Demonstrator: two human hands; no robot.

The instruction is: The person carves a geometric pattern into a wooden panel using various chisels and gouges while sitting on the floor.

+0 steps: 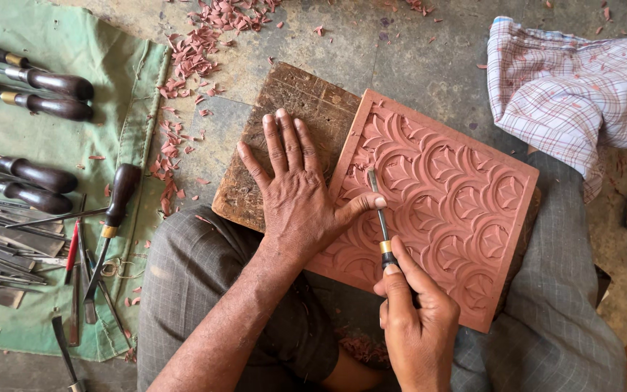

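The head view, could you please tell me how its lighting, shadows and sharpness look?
Head view: soft, even light with no glare; the left hand throws only a faint shadow on the wooden block; the carved reddish panel, the chisel and the right hand are sharp; no motion blur; the chisels on the green cloth stay clear at the edge.

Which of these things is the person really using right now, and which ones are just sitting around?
In use:
- chisel, gripped by the right hand
- carved reddish panel
- worn wooden block, under the flat left hand

Lying about:
- spare chisels on the green cloth
- wood chips
- checked cloth
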